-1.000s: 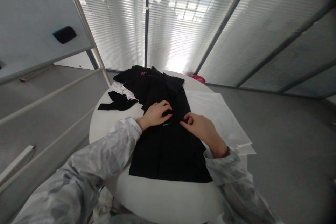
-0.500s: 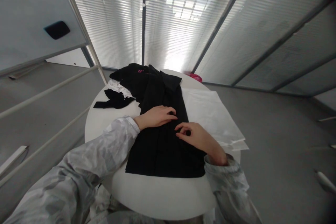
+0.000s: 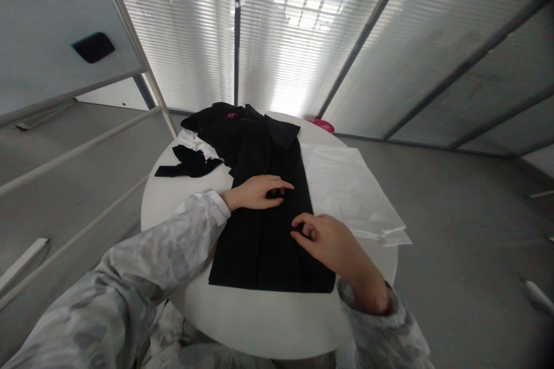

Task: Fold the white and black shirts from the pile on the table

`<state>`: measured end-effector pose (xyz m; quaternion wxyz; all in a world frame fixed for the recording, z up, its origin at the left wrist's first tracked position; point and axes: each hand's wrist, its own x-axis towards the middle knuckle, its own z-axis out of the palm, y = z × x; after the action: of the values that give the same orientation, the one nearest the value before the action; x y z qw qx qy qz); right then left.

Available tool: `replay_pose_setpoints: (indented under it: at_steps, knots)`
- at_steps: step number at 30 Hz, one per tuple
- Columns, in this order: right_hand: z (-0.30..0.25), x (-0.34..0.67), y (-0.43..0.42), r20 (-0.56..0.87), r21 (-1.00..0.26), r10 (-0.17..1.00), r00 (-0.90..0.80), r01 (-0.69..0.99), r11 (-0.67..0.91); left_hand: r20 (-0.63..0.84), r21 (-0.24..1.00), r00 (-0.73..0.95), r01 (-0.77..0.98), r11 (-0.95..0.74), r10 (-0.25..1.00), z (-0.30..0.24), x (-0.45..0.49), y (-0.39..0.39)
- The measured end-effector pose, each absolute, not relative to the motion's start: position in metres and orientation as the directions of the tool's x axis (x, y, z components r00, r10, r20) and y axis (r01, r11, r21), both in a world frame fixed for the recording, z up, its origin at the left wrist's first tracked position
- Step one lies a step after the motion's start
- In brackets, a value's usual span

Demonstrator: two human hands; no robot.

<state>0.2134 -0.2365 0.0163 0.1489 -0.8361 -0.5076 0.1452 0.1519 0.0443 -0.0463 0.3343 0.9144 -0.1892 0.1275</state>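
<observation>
A black garment (image 3: 277, 253), probably trousers or a long skirt, lies flat with a straight hem toward me on the round white table (image 3: 268, 323). My left hand (image 3: 259, 191) rests over its middle, fingers and thumb apart, holding nothing visible. Nearer to me, my right hand (image 3: 324, 236) is over the garment's right side. Its fingers are bent, with a gap between thumb and forefinger and nothing seen between them. The far end of the garment meets a heap of black clothing (image 3: 220, 127) bearing a small pink mark.
Flat white sheets or bags (image 3: 346, 184) lie at the table's right, slightly over its edge. At the left are a small black cloth piece (image 3: 186, 164) and white cloth (image 3: 193, 139). Something pink (image 3: 324, 125) shows behind the table. A white-framed stand (image 3: 82, 153) is at the left.
My right hand has moved slightly toward me, and the garment's right edge near it now lies straighter and further in. My left forefinger is stretched out more, with the thumb lower.
</observation>
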Motion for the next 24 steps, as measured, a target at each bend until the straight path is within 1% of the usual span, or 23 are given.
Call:
replay_pose_setpoints:
  at_steps: [4, 6, 7, 8, 10, 12, 13, 14, 15, 17, 19, 22, 24]
  knots:
    - [0.032, 0.195, -0.243, -0.224, -0.528, 0.947, 0.229, 0.788, -0.316, 0.338, 0.576, 0.916, -0.384, -0.722, -0.217, -0.046, 0.149, 0.043]
    - [0.039, 0.197, -0.245, -0.271, -0.563, 0.944, 0.186, 0.765, -0.313, 0.331, 0.556, 0.924, -0.355, -0.751, -0.192, -0.045, 0.148, 0.041]
    - [0.041, 0.203, -0.244, -0.276, -0.560, 0.940, 0.203, 0.760, -0.329, 0.331, 0.539, 0.923, -0.354, -0.764, -0.194, -0.044, 0.147, 0.040]
    - [0.043, 0.212, -0.242, -0.261, -0.537, 0.933, 0.248, 0.766, -0.353, 0.331, 0.519, 0.921, -0.359, -0.775, -0.205, -0.042, 0.147, 0.040]
    - [0.043, 0.236, -0.233, -0.163, -0.424, 0.897, 0.410, 0.792, -0.439, 0.323, 0.482, 0.917, -0.373, -0.793, -0.235, -0.040, 0.147, 0.039]
    - [0.036, 0.263, -0.220, 0.011, -0.267, 0.798, 0.602, 0.771, -0.578, 0.314, 0.473, 0.918, -0.372, -0.799, -0.241, -0.040, 0.148, 0.039]
    - [0.030, 0.277, -0.213, 0.085, -0.217, 0.741, 0.667, 0.738, -0.639, 0.314, 0.486, 0.922, -0.360, -0.796, -0.225, -0.041, 0.149, 0.039]
    - [0.023, 0.289, -0.206, 0.127, -0.198, 0.707, 0.695, 0.716, -0.669, 0.314, 0.513, 0.929, -0.338, -0.789, -0.194, -0.042, 0.150, 0.039]
    - [0.015, 0.299, -0.200, 0.131, -0.214, 0.699, 0.703, 0.709, -0.672, 0.307, 0.551, 0.939, -0.306, -0.777, -0.152, -0.043, 0.152, 0.038]
    - [-0.002, 0.313, -0.191, 0.100, -0.304, 0.713, 0.694, 0.704, -0.642, 0.273, 0.634, 0.960, -0.223, -0.740, -0.055, -0.046, 0.157, 0.036]
    - [-0.017, 0.320, -0.187, 0.091, -0.391, 0.723, 0.685, 0.693, -0.606, 0.243, 0.670, 0.969, -0.140, -0.729, 0.038, -0.048, 0.163, 0.034]
    - [-0.030, 0.323, -0.187, 0.116, -0.478, 0.722, 0.682, 0.675, -0.561, 0.211, 0.627, 0.958, 0.019, -0.779, 0.193, -0.045, 0.177, 0.030]
    - [-0.034, 0.325, -0.189, 0.108, -0.532, 0.722, 0.683, 0.653, -0.538, 0.144, 0.583, 0.944, 0.161, -0.796, 0.296, -0.039, 0.188, 0.028]
